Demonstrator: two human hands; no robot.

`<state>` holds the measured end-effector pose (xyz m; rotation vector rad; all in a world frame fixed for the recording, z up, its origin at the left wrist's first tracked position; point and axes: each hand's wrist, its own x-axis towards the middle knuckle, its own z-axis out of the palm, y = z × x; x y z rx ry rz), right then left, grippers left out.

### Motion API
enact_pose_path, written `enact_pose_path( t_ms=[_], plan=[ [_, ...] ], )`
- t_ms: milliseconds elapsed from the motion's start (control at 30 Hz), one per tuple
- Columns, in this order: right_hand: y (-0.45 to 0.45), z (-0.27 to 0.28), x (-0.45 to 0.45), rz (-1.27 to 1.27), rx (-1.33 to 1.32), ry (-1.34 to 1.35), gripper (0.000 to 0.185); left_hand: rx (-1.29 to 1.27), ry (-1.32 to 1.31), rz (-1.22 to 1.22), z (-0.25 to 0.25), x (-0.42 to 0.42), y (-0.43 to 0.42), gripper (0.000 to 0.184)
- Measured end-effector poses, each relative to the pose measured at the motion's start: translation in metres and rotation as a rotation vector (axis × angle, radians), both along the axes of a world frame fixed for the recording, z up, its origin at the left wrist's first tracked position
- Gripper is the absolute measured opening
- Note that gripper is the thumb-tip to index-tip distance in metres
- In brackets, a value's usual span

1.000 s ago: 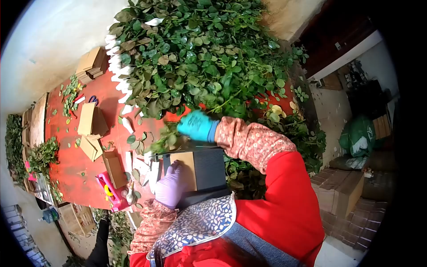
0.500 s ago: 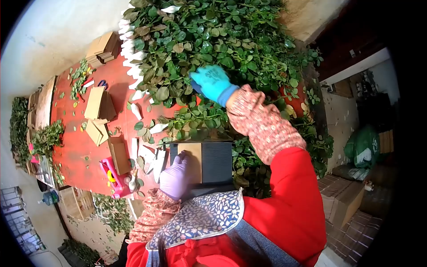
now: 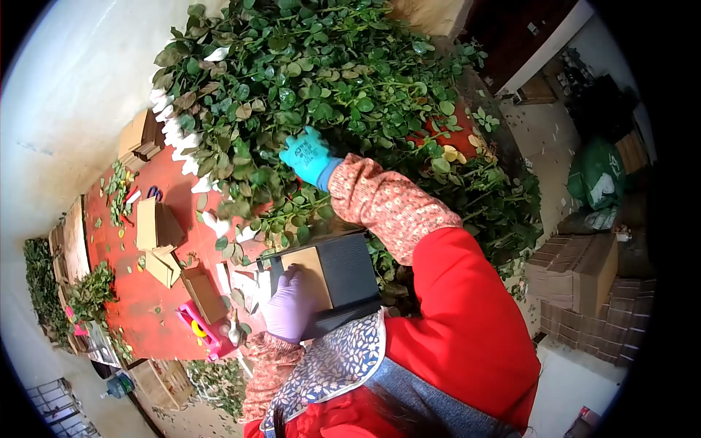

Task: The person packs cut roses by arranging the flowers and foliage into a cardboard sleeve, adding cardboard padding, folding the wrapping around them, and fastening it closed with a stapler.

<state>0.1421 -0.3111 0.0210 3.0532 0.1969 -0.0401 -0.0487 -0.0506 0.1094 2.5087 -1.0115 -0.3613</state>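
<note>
My left hand, in a purple glove, rests with its fingers stretched over a brown cardboard piece. That cardboard lies on a black ribbed board or tray close against my apron. Over at the leafy rose stems, my right hand in a teal glove touches the pile's near edge. Its fingers look curled, and the leaves hide whatever is between them. White-wrapped flower heads line the pile's left side, and a few white-wrapped heads lie nearer on the red table.
Folded cardboard pieces stand left of the tray, near a pink tape dispenser. Blue-handled scissors lie farther back. A cardboard stack is by the wall. At right on the floor are boxes and a green sack.
The camera view has turned, so the table and tray appear tilted. My right hand has come nearer the pile's near edge; my left hand stays on the cardboard.
</note>
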Motion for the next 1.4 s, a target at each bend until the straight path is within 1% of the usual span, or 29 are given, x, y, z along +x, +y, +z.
enact_pose_path(
  t_ms=[33,67,100,167,233,267,300,367,433,500,567,600,633,700,767,800,833,867,900,933,1000,1033,1100,1167,1233,1300,1333,1367,1400],
  plan=[
    [-0.005,0.010,-0.012,0.049,0.016,-0.004,0.018,-0.002,0.001,-0.004,0.002,0.001,-0.002,0.065],
    [-0.009,0.013,-0.027,0.075,0.076,-0.143,0.015,0.037,-0.005,-0.014,0.006,0.001,-0.005,0.065],
    [-0.011,0.017,-0.034,0.071,0.075,-0.140,0.015,0.059,-0.007,-0.017,0.007,0.002,-0.005,0.065],
    [-0.013,0.026,-0.047,0.233,0.194,-0.107,0.017,0.102,-0.012,-0.023,0.008,0.003,-0.006,0.065],
    [-0.006,0.028,-0.067,0.327,0.337,-0.261,0.021,0.080,-0.039,-0.036,0.002,0.003,-0.003,0.065],
    [0.002,0.034,-0.073,0.352,0.358,-0.219,0.022,0.073,-0.048,-0.040,0.000,0.004,-0.002,0.066],
    [0.010,0.041,-0.078,0.378,0.381,-0.174,0.022,0.058,0.042,0.011,-0.001,0.004,-0.002,0.066],
    [0.023,0.054,-0.087,0.485,0.384,-0.205,0.026,0.051,0.141,0.072,-0.001,0.004,0.000,0.066],
    [0.029,0.055,-0.081,0.447,0.305,-0.063,0.026,0.031,-0.029,-0.060,0.003,0.007,-0.002,0.066],
    [0.033,0.071,-0.079,0.450,0.355,-0.077,0.024,-0.003,-0.156,-0.141,0.008,0.010,-0.003,0.067],
    [0.047,0.086,-0.079,0.414,0.214,-0.124,0.020,-0.005,-0.119,-0.082,0.003,0.007,-0.002,0.068],
    [0.046,0.079,-0.071,0.387,0.203,-0.057,0.016,-0.012,-0.031,-0.032,-0.005,0.005,0.001,0.070],
    [0.037,0.086,-0.067,0.412,0.232,-0.130,0.011,0.035,0.240,0.186,-0.006,0.001,0.001,0.072],
    [0.012,0.066,-0.050,0.419,0.175,-0.188,0.004,0.050,0.113,0.123,-0.015,0.003,0.009,0.074],
    [-0.017,0.035,-0.036,0.408,0.255,-0.100,0.011,0.087,0.116,0.132,-0.013,0.004,0.013,0.072],
    [-0.028,0.034,-0.037,0.410,0.288,-0.062,0.017,0.055,0.163,0.154,-0.015,0.003,0.013,0.070],
    [-0.038,0.016,-0.037,0.380,0.247,-0.116,0.030,0.015,0.195,0.173,-0.017,0.003,0.015,0.068],
    [-0.043,0.024,-0.043,0.352,0.324,-0.068,0.031,-0.012,0.209,0.169,-0.016,0.004,0.015,0.066],
    [-0.049,0.017,-0.045,0.378,0.360,-0.135,0.029,-0.042,0.217,0.160,-0.015,0.006,0.016,0.064],
    [-0.053,0.013,-0.050,0.345,0.548,-0.070,0.028,-0.071,0.196,0.150,-0.016,0.007,0.017,0.063],
    [-0.047,0.037,-0.061,0.252,0.704,0.058,0.029,-0.072,0.216,0.155,-0.017,0.008,0.019,0.063],
    [-0.040,0.063,-0.073,0.199,0.675,0.119,0.031,-0.070,0.230,0.142,-0.016,0.010,0.020,0.063],
    [-0.041,0.070,-0.081,0.309,0.669,0.030,0.034,-0.068,0.246,0.160,-0.014,0.012,0.020,0.063],
    [-0.049,0.065,-0.086,0.423,0.662,-0.109,0.031,-0.028,0.247,0.150,-0.016,0.011,0.020,0.063],
    [-0.058,0.062,-0.096,0.330,0.601,-0.026,0.031,-0.077,0.206,0.137,-0.017,0.011,0.021,0.063],
    [-0.071,0.052,-0.104,0.116,0.714,0.184,0.034,-0.068,0.233,0.124,-0.019,0.012,0.023,0.063],
    [-0.065,0.076,-0.108,0.074,0.468,0.250,0.045,-0.048,0.239,0.130,-0.017,0.012,0.023,0.064],
    [-0.063,0.080,-0.111,0.031,0.401,0.227,0.059,-0.031,0.246,0.127,-0.014,0.011,0.023,0.064],
    [-0.061,0.086,-0.113,0.052,0.378,0.176,0.062,-0.008,0.281,0.144,-0.013,0.012,0.021,0.065]
  ],
)
